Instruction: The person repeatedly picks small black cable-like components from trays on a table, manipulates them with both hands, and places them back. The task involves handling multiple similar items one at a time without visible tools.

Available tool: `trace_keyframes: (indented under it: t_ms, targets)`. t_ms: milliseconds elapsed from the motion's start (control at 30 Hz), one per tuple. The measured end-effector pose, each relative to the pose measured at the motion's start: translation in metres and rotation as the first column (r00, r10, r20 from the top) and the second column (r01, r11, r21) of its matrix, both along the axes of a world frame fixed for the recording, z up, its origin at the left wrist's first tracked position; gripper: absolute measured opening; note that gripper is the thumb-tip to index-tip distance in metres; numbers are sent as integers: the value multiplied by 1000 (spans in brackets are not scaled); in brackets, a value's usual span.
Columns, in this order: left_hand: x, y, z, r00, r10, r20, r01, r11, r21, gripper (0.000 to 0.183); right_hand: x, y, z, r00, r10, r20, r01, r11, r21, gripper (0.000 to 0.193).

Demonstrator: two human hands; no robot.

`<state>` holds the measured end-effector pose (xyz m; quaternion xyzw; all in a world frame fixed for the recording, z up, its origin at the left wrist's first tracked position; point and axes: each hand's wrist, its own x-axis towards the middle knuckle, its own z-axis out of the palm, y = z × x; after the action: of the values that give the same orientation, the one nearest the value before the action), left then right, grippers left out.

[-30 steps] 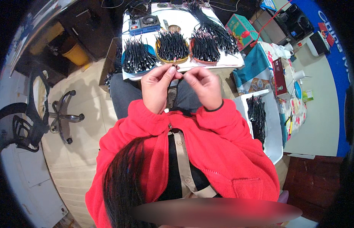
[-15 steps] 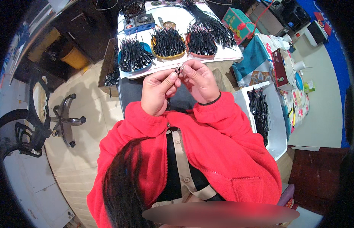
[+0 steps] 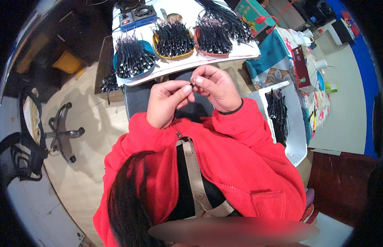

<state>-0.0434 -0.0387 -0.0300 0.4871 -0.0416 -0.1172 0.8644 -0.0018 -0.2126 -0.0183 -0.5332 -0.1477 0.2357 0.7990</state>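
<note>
In front of my chest, both hands meet at the end of a small black cable [image 3: 192, 85] with thin bare-looking wires. My left hand [image 3: 166, 101] pinches it between thumb and forefinger. From the other side my right hand [image 3: 216, 87] closes thumb and fingers on the thin wire ends. The fingers cover most of the piece. Beyond them on the white table [image 3: 171, 71] stand a blue basket [image 3: 147, 46], a yellow basket [image 3: 177, 57] and a reddish basket [image 3: 218, 55], each packed with short black cables standing on end.
A blue device with a round top [image 3: 138, 18] sits at the far left of the table. Longer black cables [image 3: 228, 22] lie at its right. A white foam box [image 3: 296, 136] with more cables stands at my right. An office chair [image 3: 64, 131] is at left.
The view has shifted, so the table and baskets appear further left and slightly higher. Both hands stay together, fingertips still pinching the cable end, with the right fingers slightly shifted.
</note>
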Motion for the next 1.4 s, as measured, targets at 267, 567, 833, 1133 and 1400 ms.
trace_keyframes:
  t_ms: [267, 567, 833, 1133, 1400]
  targets:
    - [14, 8, -15, 998, 41, 48, -49, 984, 169, 15, 15, 12, -33, 865, 313, -392, -110, 880, 462, 14]
    - [38, 10, -39, 999, 15, 41, -21, 989, 145, 16, 49, 3, -36, 861, 294, -414, -202, 947, 251, 17]
    - [57, 8, -41, 998, 11, -68, -7, 999, 47, 16, 286, -77, -24, 620, 272, 736, 778, -91, -621, 27]
    - [52, 12, -44, 995, 29, -96, -22, 997, 71, 17, 329, -94, -15, 676, 297, 675, 734, -357, -578, 24]
    - [51, 7, -12, 992, 97, -76, -109, 979, -175, 22, 151, -71, 69, 496, 98, 863, 715, 518, -470, 17]
